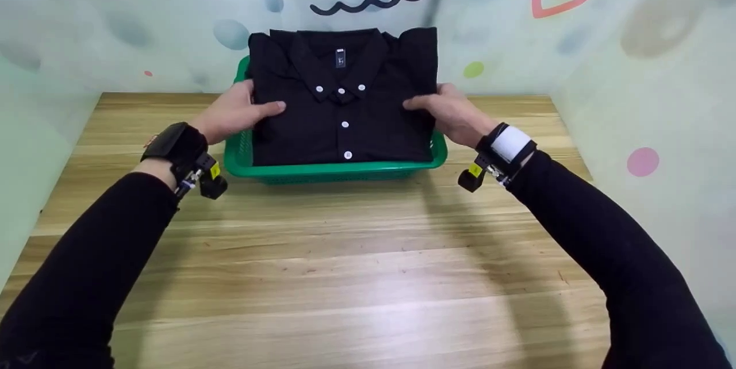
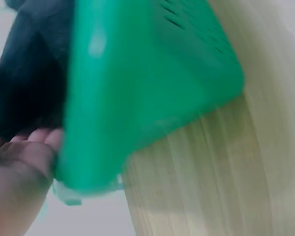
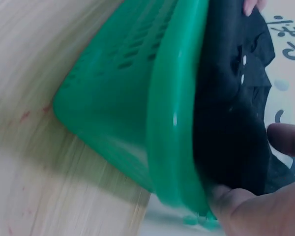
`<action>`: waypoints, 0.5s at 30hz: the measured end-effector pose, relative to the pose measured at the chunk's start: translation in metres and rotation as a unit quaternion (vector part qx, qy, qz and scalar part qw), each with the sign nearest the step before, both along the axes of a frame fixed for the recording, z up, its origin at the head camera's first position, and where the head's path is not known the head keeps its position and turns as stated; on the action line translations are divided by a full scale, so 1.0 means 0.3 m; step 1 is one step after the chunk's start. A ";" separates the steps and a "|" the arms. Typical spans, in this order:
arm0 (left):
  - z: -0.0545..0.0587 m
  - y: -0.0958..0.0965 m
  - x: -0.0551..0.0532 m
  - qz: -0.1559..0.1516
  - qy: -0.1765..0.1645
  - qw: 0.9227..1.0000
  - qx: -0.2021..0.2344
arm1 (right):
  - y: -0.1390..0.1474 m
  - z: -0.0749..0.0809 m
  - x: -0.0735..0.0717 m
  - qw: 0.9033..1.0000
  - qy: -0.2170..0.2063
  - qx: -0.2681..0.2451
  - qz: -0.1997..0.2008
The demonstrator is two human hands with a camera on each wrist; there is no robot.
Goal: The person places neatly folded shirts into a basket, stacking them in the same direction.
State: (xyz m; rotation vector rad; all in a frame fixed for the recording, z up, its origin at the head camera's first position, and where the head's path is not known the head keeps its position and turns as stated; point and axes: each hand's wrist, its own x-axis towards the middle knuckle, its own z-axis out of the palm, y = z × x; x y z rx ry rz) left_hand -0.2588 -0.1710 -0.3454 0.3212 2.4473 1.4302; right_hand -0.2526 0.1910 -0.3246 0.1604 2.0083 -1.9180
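Observation:
A folded black shirt with white buttons and a collar lies over the green plastic basket, its collar end toward the back wall. At the shirt's left edge my left hand grips it, thumb on top and fingers going under the side. My right hand holds the opposite edge in the same way, thumb on the cloth. In the left wrist view the fingers reach under the dark cloth beside the basket rim. The right wrist view has the thumb above the shirt. Folds underneath are hidden.
The basket stands on a wooden table near the back wall, which carries printed writing and a heart. Side walls close in the table at left and right. Both wrists wear strapped cameras.

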 end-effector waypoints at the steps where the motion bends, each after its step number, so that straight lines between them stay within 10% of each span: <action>1: -0.005 -0.001 -0.001 -0.003 0.013 1.000 -0.006 | -0.003 -0.002 0.003 1.000 -0.001 0.001 0.005; 15: -0.001 0.013 -0.020 0.024 0.043 0.992 -0.119 | -0.034 -0.022 -0.028 0.983 0.034 0.176 0.040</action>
